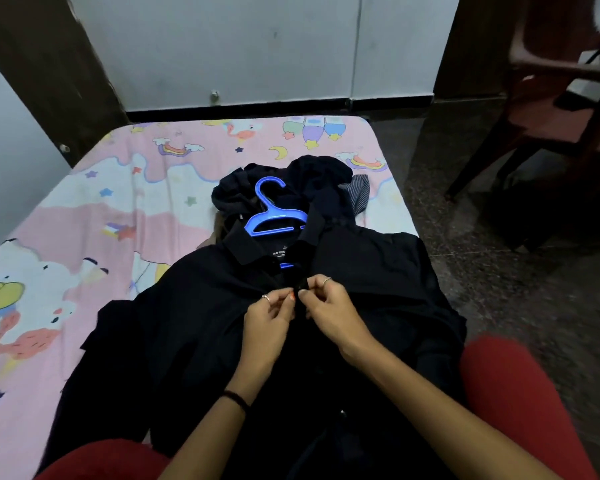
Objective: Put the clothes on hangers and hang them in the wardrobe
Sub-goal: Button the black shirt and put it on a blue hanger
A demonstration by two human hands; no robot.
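On shirt placket, pinching hands

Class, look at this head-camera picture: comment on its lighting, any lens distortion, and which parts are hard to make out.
Head view: dim, even light, no glare; wide-angle bending curves the bed edges and wall lines; the black shirt swallows detail, so what the left hand and right hand pinch is unclear; the blue hanger stands out sharply; the chair at the top right is dark and soft.

Your left hand and right hand meet fingertip to fingertip, both pinching, forearms stretched forward, converging from either side.
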